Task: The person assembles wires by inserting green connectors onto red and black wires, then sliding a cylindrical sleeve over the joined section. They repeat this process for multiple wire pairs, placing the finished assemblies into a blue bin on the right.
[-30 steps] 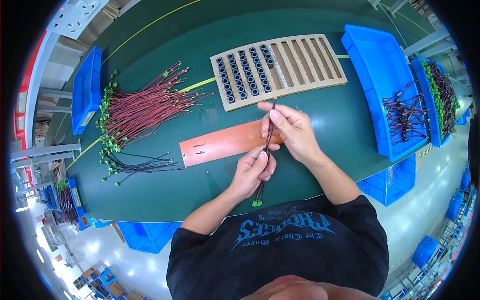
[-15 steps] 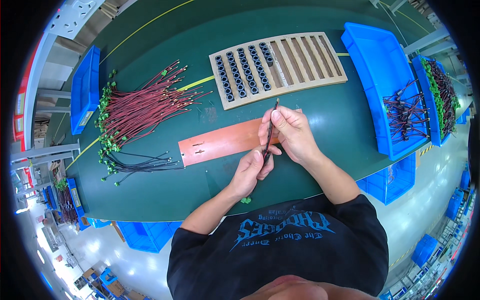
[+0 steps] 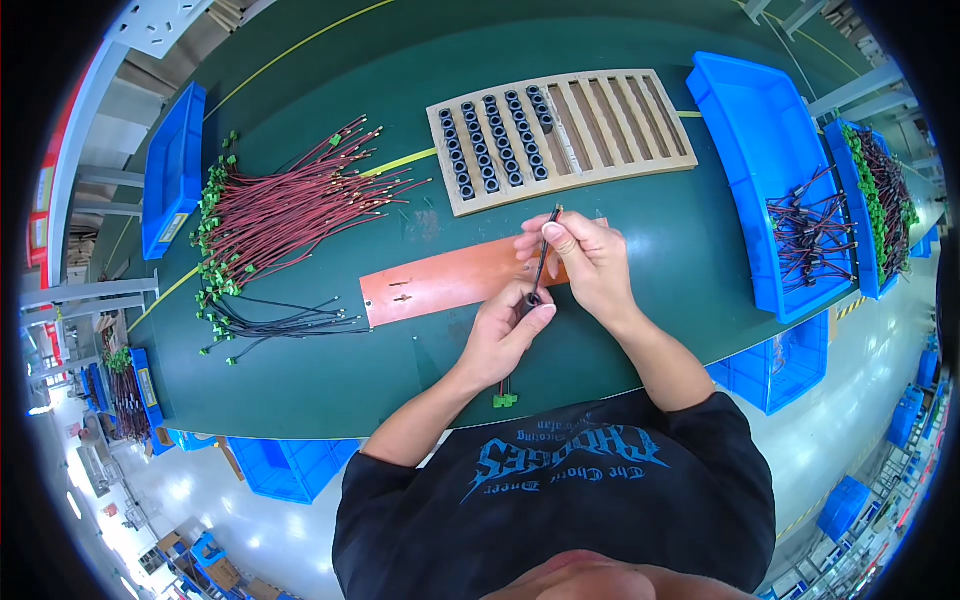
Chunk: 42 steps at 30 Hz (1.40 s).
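Observation:
My left hand [image 3: 508, 332] is closed around a wire lead with a black ring [image 3: 534, 299] showing between thumb and forefinger. Below that hand, red and black wires run down to green connectors [image 3: 505, 400]. My right hand [image 3: 588, 262] pinches the upper part of a black wire [image 3: 543, 264], which stands nearly upright from the ring and ends in a small metal tip above the thumb. My left fingers hide part of the lead. Under both hands lies an orange-brown strip [image 3: 430, 290] on the green table.
A wooden rack [image 3: 560, 187] with black rings in its left slots stands beyond my hands. Red wires [image 3: 290, 205] and black wires [image 3: 275, 322] with green connectors lie to the left. A blue tray [image 3: 740, 130] on the right holds finished-looking leads; another blue bin [image 3: 172, 180] stands far left.
My left hand has turned, bringing the ring's opening into view at its top. The green connectors show more fully beneath it. My right hand keeps its pinch on the wire.

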Each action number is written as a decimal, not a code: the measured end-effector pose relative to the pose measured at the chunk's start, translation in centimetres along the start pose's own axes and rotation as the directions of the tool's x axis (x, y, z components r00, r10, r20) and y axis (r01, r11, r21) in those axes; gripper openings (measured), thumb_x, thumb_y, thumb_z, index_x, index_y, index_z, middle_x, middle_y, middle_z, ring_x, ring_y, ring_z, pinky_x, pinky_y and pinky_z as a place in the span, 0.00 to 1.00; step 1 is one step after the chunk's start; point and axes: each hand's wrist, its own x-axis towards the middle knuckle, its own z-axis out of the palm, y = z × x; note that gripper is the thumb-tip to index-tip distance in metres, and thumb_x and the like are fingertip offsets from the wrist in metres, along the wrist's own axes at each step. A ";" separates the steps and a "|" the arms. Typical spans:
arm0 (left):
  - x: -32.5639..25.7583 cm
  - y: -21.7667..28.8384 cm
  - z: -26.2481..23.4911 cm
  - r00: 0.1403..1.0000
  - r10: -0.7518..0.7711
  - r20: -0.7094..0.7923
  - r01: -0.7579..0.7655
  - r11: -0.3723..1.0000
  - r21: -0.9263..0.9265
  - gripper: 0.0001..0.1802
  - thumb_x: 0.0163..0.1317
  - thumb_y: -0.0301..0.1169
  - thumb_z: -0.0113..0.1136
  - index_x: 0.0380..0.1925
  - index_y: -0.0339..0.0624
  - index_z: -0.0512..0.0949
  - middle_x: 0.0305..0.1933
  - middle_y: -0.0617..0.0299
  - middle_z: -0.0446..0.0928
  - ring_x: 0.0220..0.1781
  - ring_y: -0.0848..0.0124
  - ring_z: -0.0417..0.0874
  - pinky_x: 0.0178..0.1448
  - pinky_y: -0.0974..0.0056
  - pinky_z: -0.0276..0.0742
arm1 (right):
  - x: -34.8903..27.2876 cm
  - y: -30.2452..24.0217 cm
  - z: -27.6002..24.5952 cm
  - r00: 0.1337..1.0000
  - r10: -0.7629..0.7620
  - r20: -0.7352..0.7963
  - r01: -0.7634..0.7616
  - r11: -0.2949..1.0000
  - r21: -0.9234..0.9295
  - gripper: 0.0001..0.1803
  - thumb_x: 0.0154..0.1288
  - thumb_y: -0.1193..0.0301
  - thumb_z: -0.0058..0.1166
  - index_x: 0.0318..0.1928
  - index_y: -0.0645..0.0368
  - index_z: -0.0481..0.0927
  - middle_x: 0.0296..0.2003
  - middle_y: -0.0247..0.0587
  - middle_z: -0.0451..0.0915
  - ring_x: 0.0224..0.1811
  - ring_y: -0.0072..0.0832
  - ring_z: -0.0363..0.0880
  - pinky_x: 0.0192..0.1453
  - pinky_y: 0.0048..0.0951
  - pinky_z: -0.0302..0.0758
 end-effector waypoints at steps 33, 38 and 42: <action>-0.7 -1.6 1.0 0.995 0.072 0.065 -0.065 0.992 -0.110 0.16 0.84 0.43 0.44 0.54 0.42 0.68 0.30 0.67 0.64 0.25 0.78 0.60 0.29 0.71 0.57 | 0.0 0.1 0.1 0.961 0.219 0.171 -0.265 0.906 0.330 0.21 0.86 0.58 0.43 0.38 0.61 0.78 0.30 0.37 0.81 0.33 0.22 0.78 0.40 0.26 0.75; -0.5 -0.7 0.8 0.990 0.042 0.137 0.035 0.857 -0.514 0.22 0.84 0.52 0.39 0.52 0.45 0.67 0.29 0.68 0.63 0.24 0.81 0.55 0.26 0.73 0.51 | 0.2 1.4 -0.7 0.943 0.208 0.258 -0.300 0.866 0.399 0.21 0.87 0.56 0.42 0.42 0.60 0.78 0.35 0.39 0.83 0.39 0.23 0.82 0.46 0.26 0.76; -0.6 -0.5 0.9 0.995 0.001 0.098 0.052 0.843 -0.536 0.21 0.84 0.52 0.40 0.50 0.46 0.67 0.30 0.67 0.66 0.23 0.81 0.56 0.26 0.73 0.52 | 0.0 1.1 -0.2 0.948 0.095 0.303 -0.239 0.841 0.485 0.16 0.85 0.61 0.46 0.44 0.61 0.78 0.35 0.39 0.83 0.40 0.23 0.82 0.47 0.28 0.78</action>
